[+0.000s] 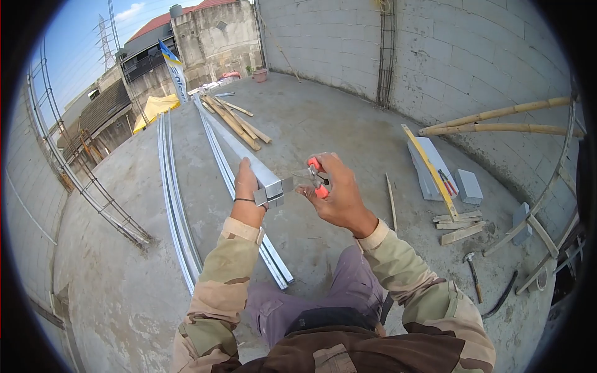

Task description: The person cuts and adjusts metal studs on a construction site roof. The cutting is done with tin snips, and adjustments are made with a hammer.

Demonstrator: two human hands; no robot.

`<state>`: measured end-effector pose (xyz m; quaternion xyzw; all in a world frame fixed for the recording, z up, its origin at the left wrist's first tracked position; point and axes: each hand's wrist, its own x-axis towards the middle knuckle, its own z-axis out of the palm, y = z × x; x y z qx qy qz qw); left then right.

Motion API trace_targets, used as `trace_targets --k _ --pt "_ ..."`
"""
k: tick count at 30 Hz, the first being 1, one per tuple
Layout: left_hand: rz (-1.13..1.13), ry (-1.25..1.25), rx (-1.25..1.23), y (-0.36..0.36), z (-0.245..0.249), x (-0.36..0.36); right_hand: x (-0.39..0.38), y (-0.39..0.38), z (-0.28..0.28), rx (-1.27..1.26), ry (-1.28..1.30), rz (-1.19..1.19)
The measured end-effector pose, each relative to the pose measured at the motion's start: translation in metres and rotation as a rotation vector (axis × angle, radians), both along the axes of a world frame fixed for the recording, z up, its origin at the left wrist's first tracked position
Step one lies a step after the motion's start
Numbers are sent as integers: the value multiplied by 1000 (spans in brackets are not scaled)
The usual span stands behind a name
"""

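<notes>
My left hand (247, 189) is wrapped around the near end of a long galvanized steel channel (259, 170), which stretches away from me. Small cut flaps (277, 199) of metal stick out at that end. In my right hand (342, 196) is a pair of snips (321, 191) with red handles, the handles spread apart. The jaws point left toward the channel's end, a short gap from the flaps; their tips are hard to make out.
More steel channels (166, 161) lie on the concrete floor at left, with wooden strips (233, 121) behind. At right are a yellow level (429, 168) on a pale block (423, 180), red-handled pliers (446, 181), wood offcuts (460, 227) and a hammer (474, 276). Bamboo poles (497, 127) lean by the wall.
</notes>
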<state>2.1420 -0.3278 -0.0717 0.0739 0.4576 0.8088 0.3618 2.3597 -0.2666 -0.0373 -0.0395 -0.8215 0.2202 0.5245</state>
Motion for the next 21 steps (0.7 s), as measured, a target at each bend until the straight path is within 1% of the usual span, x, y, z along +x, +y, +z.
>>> trace_targets --k 1,2,4,5,7,8,10,11,13,14,16,19,21 --pt "-71 8 18 3 -11 -6 -5 0 5 -11 -48 95" --pt "-71 1 17 0 -12 0 -9 -2 9 -12 -55 95" --pt "-142 -72 151 -5 -15 15 -16 -7 14 231 -176 78" --pt "-139 -78 150 -6 -15 18 -20 -8 11 230 -182 81" --pt "-97 -148 60 -6 -15 23 -27 -6 0 209 -299 141" --pt "-96 -153 59 -6 -12 28 -29 -6 -5 207 -303 142" --pt "79 -47 -50 -8 -6 39 -30 -6 -11 131 -378 131" --pt "81 -54 -52 -7 -9 37 -31 -7 -13 129 -385 134" --pt "122 56 -154 -2 -20 33 -31 -8 -17 127 -432 143" --pt "118 54 -159 0 -23 31 -31 -8 -20 122 -435 140" --pt "118 114 -199 3 -31 29 -32 -9 -28 180 -326 138" --pt "130 130 -196 -1 -26 40 -29 -12 -34 229 -316 109" --pt "123 147 -207 4 -34 36 -30 -13 -39 233 -304 87"
